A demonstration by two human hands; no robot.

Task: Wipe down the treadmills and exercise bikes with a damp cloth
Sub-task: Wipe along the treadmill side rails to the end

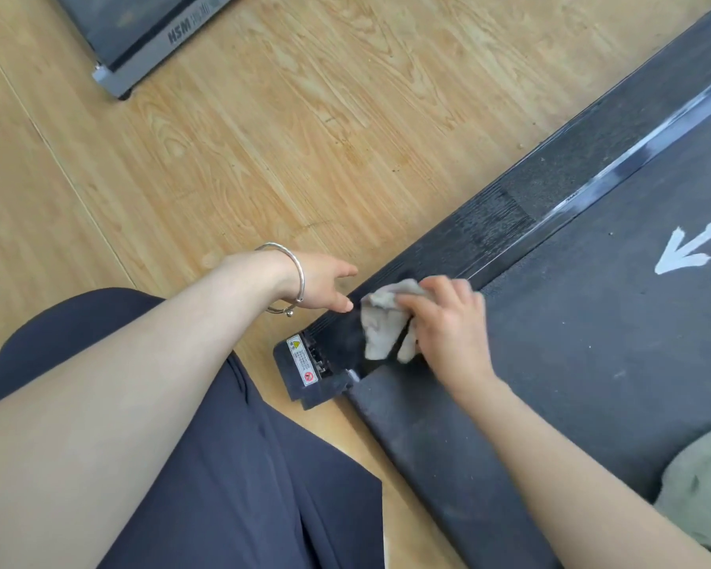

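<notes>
A black treadmill [592, 342] runs from the lower middle to the upper right, with a white arrow [690, 252] on its belt. My right hand [448, 322] grips a crumpled grey cloth [380, 322] and presses it on the rear end of the treadmill's left side rail [489, 227]. My left hand [325, 285], a silver bangle on its wrist, hovers with straight fingers beside the rail's outer edge, just left of the cloth; contact with the rail cannot be told.
The rail's end cap [304, 371] with warning stickers sits on the wooden floor [263, 137]. A second, grey treadmill's corner [140, 43] lies at the top left. My dark-clothed legs [243, 466] fill the lower left. A pale green fuzzy object [698, 486] rests on the belt at the lower right.
</notes>
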